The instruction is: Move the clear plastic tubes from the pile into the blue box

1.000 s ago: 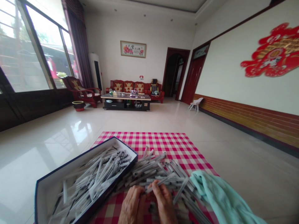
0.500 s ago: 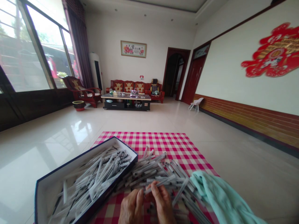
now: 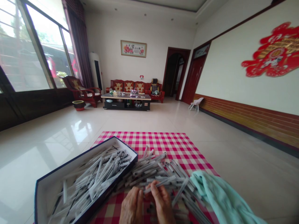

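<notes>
In the head view, my right hand (image 3: 161,200) pinches a translucent pen (image 3: 167,180) between thumb and fingers, its far end slanting up to the right. Close beside it on the left, my left hand (image 3: 131,204) is closed, thumb against the curled fingers, at the pen's near end. Whatever those fingers grip is hidden. Around and beyond both hands spreads a pile of similar pens (image 3: 143,170) with clear barrels and dark ends. To the left stands a blue-edged white box (image 3: 48,183) holding many loose white tubes and thin black pieces (image 3: 100,174).
A pink-and-white checked cloth (image 3: 163,140) covers the table. At the right edge lies a crumpled mint-green cloth (image 3: 221,193), touching the pens. Farther off across the tiled floor are a low coffee table (image 3: 126,97), a red sofa (image 3: 146,87) and a small chair (image 3: 196,103).
My left hand has shifted very slightly upward. My right hand holds the pen in nearly the same place; the box and pile stay still.
</notes>
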A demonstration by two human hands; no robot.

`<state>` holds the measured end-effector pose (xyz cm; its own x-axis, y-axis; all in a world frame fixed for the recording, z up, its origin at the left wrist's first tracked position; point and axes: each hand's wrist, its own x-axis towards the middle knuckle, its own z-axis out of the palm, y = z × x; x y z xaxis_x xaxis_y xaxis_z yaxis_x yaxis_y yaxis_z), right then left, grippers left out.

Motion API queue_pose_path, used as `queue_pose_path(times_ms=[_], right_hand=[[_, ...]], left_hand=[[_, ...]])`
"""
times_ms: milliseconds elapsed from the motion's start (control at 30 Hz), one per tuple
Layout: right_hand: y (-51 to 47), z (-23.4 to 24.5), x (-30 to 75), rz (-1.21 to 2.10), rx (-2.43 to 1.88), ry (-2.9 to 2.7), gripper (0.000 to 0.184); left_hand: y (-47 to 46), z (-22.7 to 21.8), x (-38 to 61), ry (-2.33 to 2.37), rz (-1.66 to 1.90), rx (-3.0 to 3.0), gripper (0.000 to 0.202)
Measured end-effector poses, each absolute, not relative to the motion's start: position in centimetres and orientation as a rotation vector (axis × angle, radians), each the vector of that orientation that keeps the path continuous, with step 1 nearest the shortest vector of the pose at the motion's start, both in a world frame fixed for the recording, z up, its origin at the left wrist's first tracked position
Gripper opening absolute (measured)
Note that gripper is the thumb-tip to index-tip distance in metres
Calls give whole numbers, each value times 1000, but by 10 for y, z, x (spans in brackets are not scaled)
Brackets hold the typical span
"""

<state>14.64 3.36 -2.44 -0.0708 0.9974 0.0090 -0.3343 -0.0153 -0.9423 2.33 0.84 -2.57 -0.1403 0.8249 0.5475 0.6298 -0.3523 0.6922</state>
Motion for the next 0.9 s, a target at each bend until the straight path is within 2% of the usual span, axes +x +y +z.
queue_pose_path(times_ms=[167,333,433,733,900], right_hand=[[34,-26,146,1409,-925,-995,26],[36,-28,148,1427,-953,-962,27],[35,-27,148,1412,-962,-980,27],[35,-30,146,1410,-940,-970,28],[36,-33,146,1422,-934,-903,25]], left_hand=[[8,-23,20,1703,1341,1833,44],[2,-12,18,1542,1409,1787,25],[2,-9,18,1503,1434,1819,21],[7,-27,19,1656,1389,1776,45],[8,-29,17,1672,1389,1741,48]])
